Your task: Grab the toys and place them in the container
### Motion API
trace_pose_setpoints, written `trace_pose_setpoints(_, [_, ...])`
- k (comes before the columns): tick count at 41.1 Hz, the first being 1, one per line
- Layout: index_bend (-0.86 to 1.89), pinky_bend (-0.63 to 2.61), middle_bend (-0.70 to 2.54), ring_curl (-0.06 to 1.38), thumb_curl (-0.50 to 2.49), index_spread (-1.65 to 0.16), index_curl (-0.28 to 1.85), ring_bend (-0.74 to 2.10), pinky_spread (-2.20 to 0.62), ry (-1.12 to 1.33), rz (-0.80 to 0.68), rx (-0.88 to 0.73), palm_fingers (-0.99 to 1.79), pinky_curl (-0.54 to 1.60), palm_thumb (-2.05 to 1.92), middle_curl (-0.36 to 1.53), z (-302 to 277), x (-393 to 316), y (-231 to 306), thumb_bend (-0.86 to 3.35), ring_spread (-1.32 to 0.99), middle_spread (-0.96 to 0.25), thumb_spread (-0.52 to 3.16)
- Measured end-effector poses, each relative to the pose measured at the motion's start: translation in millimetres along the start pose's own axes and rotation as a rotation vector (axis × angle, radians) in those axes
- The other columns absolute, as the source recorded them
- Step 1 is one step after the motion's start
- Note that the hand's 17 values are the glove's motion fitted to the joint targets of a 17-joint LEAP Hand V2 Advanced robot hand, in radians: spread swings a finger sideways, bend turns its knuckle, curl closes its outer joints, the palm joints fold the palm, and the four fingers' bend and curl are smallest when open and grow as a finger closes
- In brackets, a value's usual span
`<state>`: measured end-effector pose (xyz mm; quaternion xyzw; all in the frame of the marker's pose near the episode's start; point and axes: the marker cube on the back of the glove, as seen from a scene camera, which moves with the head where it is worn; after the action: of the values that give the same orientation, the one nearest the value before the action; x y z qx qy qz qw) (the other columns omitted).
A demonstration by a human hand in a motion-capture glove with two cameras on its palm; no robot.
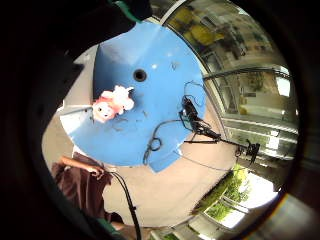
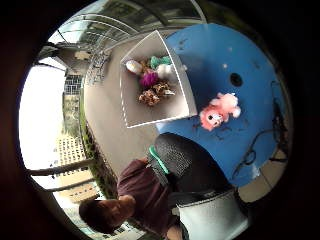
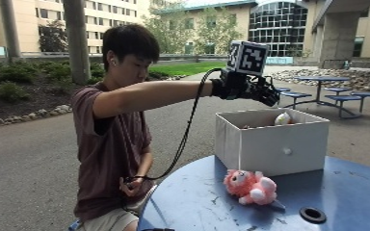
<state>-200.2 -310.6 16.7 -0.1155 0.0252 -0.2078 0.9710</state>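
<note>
A pink plush toy (image 3: 249, 186) (image 1: 112, 102) (image 2: 219, 111) lies on the round blue table (image 3: 198, 202), just in front of the white box (image 3: 271, 144) (image 2: 150, 112). Inside the box lie several small toys (image 2: 152, 80); from the side only a whitish one (image 3: 283, 118) peeks over the rim. My gloved right hand (image 3: 249, 89) is raised on an outstretched arm above the box's near left corner. Its fingers hang loosely curled, pointing toward the box, and hold nothing.
The table has a round hole (image 3: 312, 214) (image 1: 140, 75) near the plush toy. Black cables and a small stand (image 1: 192, 117) lie on the table's far side. The person sits at the table's edge, with the bare left hand (image 3: 130, 185) in the lap.
</note>
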Motion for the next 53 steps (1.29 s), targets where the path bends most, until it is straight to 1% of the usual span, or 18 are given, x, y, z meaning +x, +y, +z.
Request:
trace_pose_setpoints(4, [0.06, 0.84, 0.13, 0.38, 0.36, -0.25, 0.19, 0.41, 0.03, -0.017, -0.102, -0.038, -0.24, 0.37, -0.03, 0.31, 37.8, 10.1, 8.8, -0.04, -0.03, -0.07, 1.16])
trace_pose_setpoints(8, [0.06, 0.83, 0.13, 0.38, 0.36, -0.25, 0.18, 0.4, 0.02, -0.006, -0.175, -0.042, -0.26, 0.37, 0.0, 0.3, 74.2, 17.3, 9.3, -0.02, -0.03, -0.07, 1.16])
trace_pose_setpoints(15, [0.06, 0.81, 0.14, 0.38, 0.36, -0.24, 0.16, 0.39, 0.02, 0.118, -0.271, -0.06, -0.25, 0.36, 0.02, 0.29, 124.7, 27.3, -1.3, -0.01, -0.04, -0.07, 1.18])
trace_pose_setpoints(20, [0.05, 0.82, 0.13, 0.37, 0.36, -0.24, 0.14, 0.37, 0.01, 0.135, -0.343, -0.134, -0.26, 0.36, 0.05, 0.28, 160.3, 27.5, -14.0, -0.01, -0.05, -0.06, 1.18])
trace_pose_setpoints(30, [0.04, 0.77, 0.1, 0.35, 0.36, -0.22, 0.13, 0.24, 0.01, 0.176, -0.367, -0.317, -0.4, 0.35, 0.12, 0.26, 234.1, 46.8, -56.5, 0.0, -0.03, -0.04, 1.15])
trace_pose_setpoints(35, [0.02, 0.82, 0.08, 0.33, 0.38, -0.21, 0.11, 0.18, 0.03, 0.185, -0.37, -0.39, -0.39, 0.36, 0.2, 0.24, 280.0, 53.3, -70.5, 0.02, -0.01, -0.03, 1.15])
trace_pose_setpoints(36, [0.05, 0.88, 0.07, 0.34, 0.39, -0.22, 0.12, 0.22, 0.04, 0.176, -0.371, -0.386, -0.24, 0.38, 0.29, 0.23, 287.4, 55.3, -72.4, 0.07, 0.0, -0.03, 1.17])
trace_pose_setpoints(38, [0.08, 0.93, 0.08, 0.35, 0.4, -0.23, 0.12, 0.25, 0.04, 0.137, -0.372, -0.356, -0.15, 0.38, 0.35, 0.22, 296.1, 59.2, -76.0, 0.1, 0.01, -0.02, 1.18])
trace_pose_setpoints(40, [0.25, 0.99, 0.16, 0.36, 0.42, -0.23, 0.16, 0.29, -0.06, 0.09, -0.372, -0.309, 0.25, 0.39, 0.48, 0.23, 300.5, 61.7, -79.5, 0.18, -0.02, -0.03, 1.24])
trace_pose_setpoints(42, [0.23, 1.02, 0.19, 0.35, 0.43, -0.23, 0.15, 0.37, -0.16, 0.054, -0.376, -0.255, 0.5, 0.37, 0.53, 0.24, 303.7, 62.6, -82.3, 0.21, -0.05, -0.05, 1.26])
trace_pose_setpoints(44, [0.25, 0.95, 0.35, 0.33, 0.44, -0.22, 0.15, 0.38, -0.24, 0.032, -0.382, -0.198, 0.76, 0.34, 0.58, 0.28, 306.2, 62.7, -84.1, 0.24, -0.11, -0.11, 1.28])
trace_pose_setpoints(45, [0.24, 0.93, 0.4, 0.33, 0.44, -0.22, 0.16, 0.38, -0.26, 0.023, -0.385, -0.169, 0.79, 0.33, 0.6, 0.3, 307.3, 62.5, -84.9, 0.25, -0.13, -0.14, 1.28])
trace_pose_setpoints(46, [0.29, 0.87, 0.54, 0.34, 0.44, -0.22, 0.18, 0.38, -0.28, 0.014, -0.388, -0.141, 0.92, 0.33, 0.62, 0.34, 308.5, 61.9, -85.7, 0.26, -0.15, -0.17, 1.29])
trace_pose_setpoints(49, [0.36, 0.82, 0.58, 0.38, 0.45, -0.21, 0.22, 0.4, -0.32, -0.023, -0.403, -0.059, 0.95, 0.34, 0.67, 0.37, 311.9, 57.5, -88.0, 0.29, -0.21, -0.22, 1.31])
trace_pose_setpoints(50, [0.41, 0.75, 0.7, 0.38, 0.46, -0.2, 0.24, 0.4, -0.33, -0.041, -0.408, -0.032, 1.05, 0.32, 0.71, 0.42, 312.6, 55.4, -88.7, 0.32, -0.22, -0.23, 1.32])
trace_pose_setpoints(53, [0.49, 0.66, 0.84, 0.41, 0.49, -0.18, 0.28, 0.44, -0.35, -0.096, -0.41, 0.048, 1.14, 0.32, 0.76, 0.47, 315.0, 46.3, -91.7, 0.33, -0.27, -0.24, 1.29])
